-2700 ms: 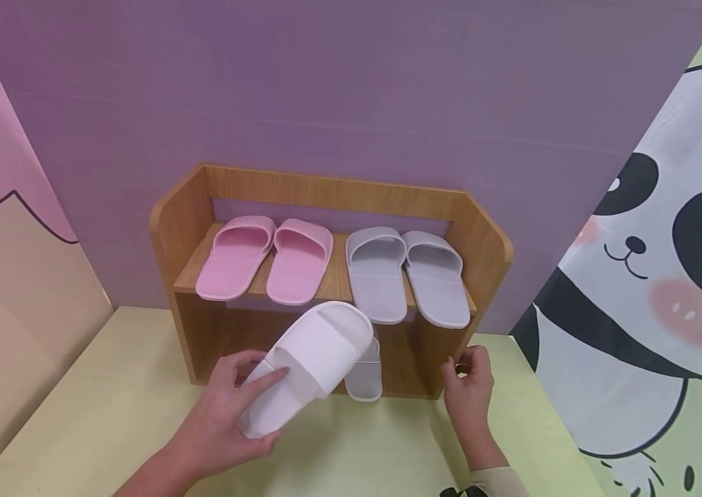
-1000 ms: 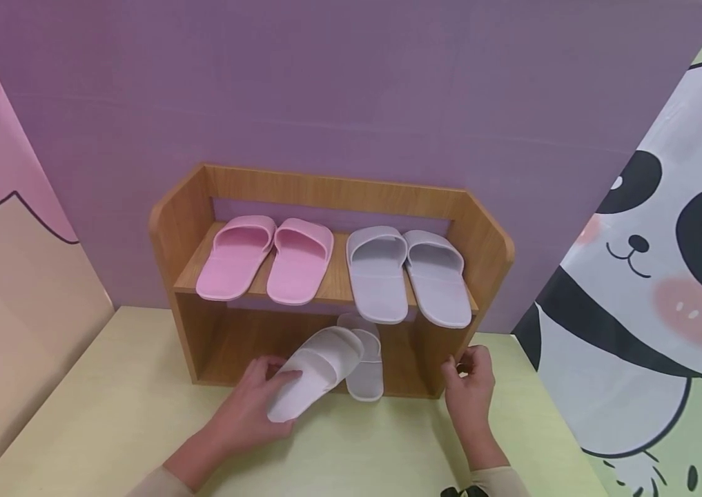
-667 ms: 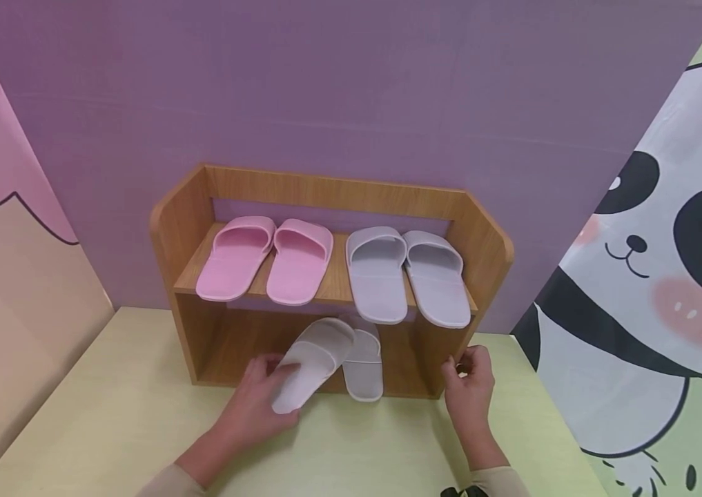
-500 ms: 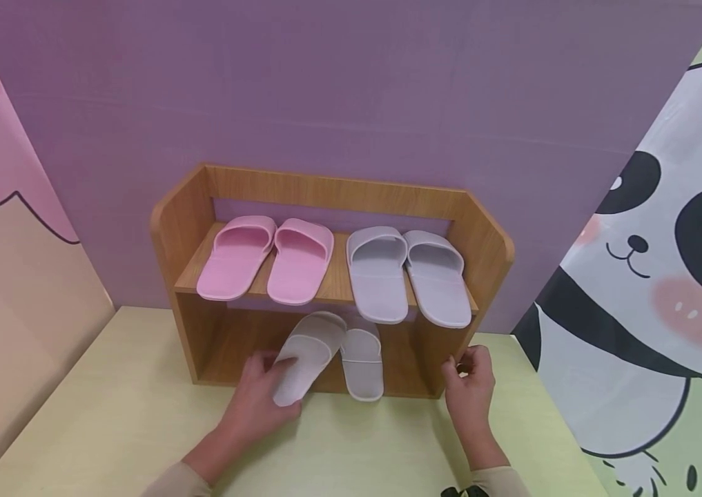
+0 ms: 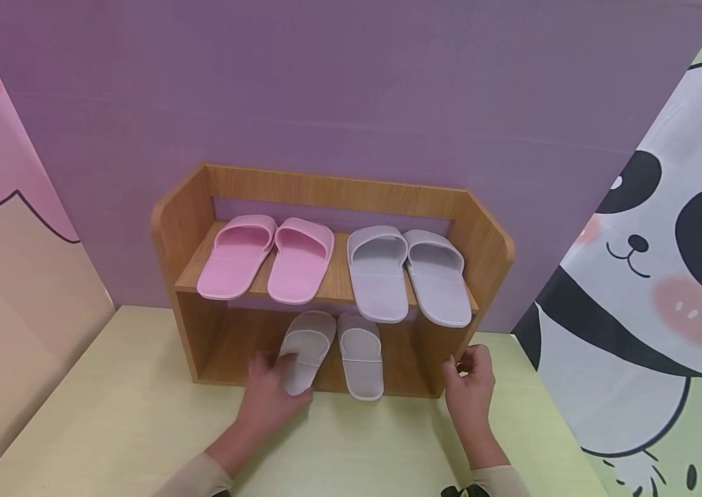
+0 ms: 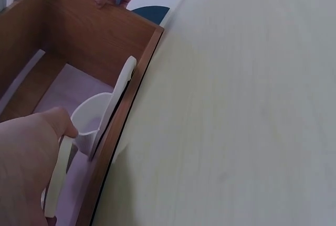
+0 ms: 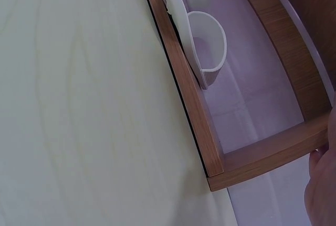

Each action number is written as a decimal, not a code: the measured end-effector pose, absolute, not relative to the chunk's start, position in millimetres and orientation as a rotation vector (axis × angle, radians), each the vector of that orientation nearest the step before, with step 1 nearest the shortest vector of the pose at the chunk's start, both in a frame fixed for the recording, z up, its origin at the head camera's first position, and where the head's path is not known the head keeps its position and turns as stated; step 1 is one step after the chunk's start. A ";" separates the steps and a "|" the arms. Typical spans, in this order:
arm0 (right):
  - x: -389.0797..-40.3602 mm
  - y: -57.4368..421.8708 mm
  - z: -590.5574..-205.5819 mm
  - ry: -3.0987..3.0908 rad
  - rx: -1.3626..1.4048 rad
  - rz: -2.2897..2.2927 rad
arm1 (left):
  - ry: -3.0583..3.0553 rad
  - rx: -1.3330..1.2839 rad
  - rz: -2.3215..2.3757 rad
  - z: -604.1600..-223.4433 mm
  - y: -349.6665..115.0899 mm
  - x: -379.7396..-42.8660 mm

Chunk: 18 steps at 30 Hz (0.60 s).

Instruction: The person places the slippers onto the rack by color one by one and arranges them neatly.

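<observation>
My left hand (image 5: 268, 399) grips a white slipper (image 5: 315, 339) by its heel end, thumb at the near edge and fingers on the far side. Toe inward, this slipper is in the lower compartment of a wooden shoe rack (image 5: 332, 193). To its right lies a second white slipper (image 5: 361, 360), its heel jutting slightly past the front edge. In the left wrist view the held slipper (image 6: 59, 176) shows its side edge beside my fingers. My right hand (image 5: 471, 386) pinches the front edge of the rack's right side panel (image 5: 459, 345); its fingertips are partly hidden.
On the upper shelf sit two pink slippers (image 5: 297, 269) at left and two grey slippers (image 5: 382, 290) at right, heels over the edge. The rack stands on a pale table (image 5: 152, 414) before a purple wall (image 5: 351, 90). A panda-printed panel (image 5: 636, 373) borders the right.
My left hand has lowered the white slipper from in front of the rack into the lower compartment, turning it straighter and bringing it left of the other white one. My right hand has stayed put.
</observation>
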State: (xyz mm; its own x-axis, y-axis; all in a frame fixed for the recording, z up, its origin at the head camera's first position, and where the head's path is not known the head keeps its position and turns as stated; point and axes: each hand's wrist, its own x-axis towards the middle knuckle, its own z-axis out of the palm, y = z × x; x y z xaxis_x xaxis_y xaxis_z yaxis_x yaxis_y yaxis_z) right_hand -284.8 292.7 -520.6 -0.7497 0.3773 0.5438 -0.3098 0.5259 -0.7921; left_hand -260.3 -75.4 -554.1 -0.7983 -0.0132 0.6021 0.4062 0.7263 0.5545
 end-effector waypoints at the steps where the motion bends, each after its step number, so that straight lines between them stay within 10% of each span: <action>1: -284.9 292.6 -520.6 -2.065 -0.053 1.262 | -2.345 -0.281 -0.938 -553.9 -73.0 -260.6; 18: -283.6 291.9 -520.1 -2.081 -0.054 1.257 | -2.468 -0.071 -0.919 -561.7 -42.9 -275.0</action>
